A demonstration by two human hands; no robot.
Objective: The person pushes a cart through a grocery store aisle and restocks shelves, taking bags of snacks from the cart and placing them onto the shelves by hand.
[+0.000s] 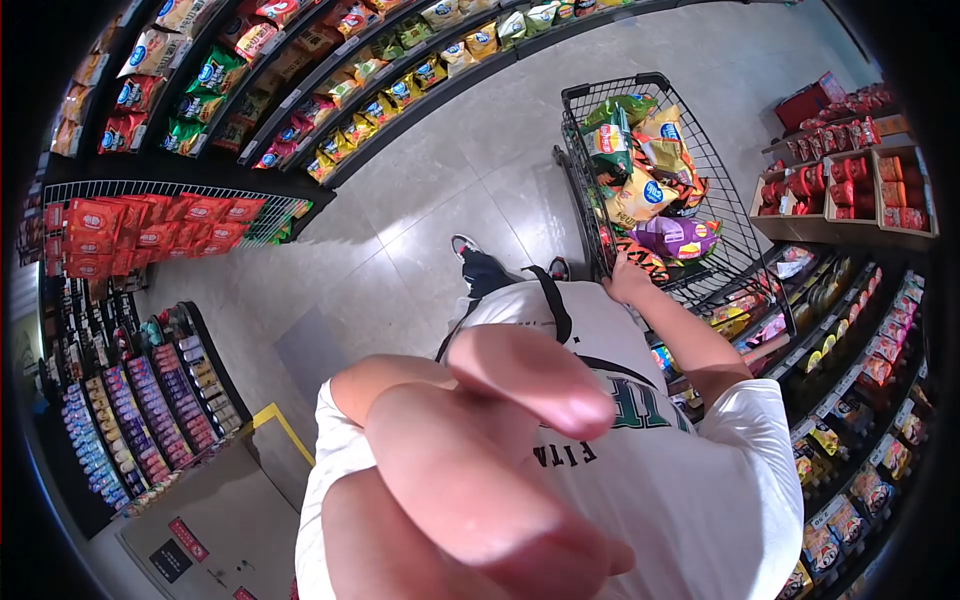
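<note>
Right hand (pixel 628 281), the nearer, clamps its grip on the cart (pixel 728 190) stretching lengthwise ahead; raised left hand (pixel 480 450), can't tell.

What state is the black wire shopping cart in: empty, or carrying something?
Carrying something: colourful, glossy snack bags, including a purple one, lie heaped inside the cart.

The left hand (pixel 460 470) is blurred and out of focus. Bright light glares off the floor (pixel 400 225). Shelves (pixel 400 133) bend toward dark edges.

L hand (pixel 465 465) up close, R hand (pixel 627 281) fwd
</note>
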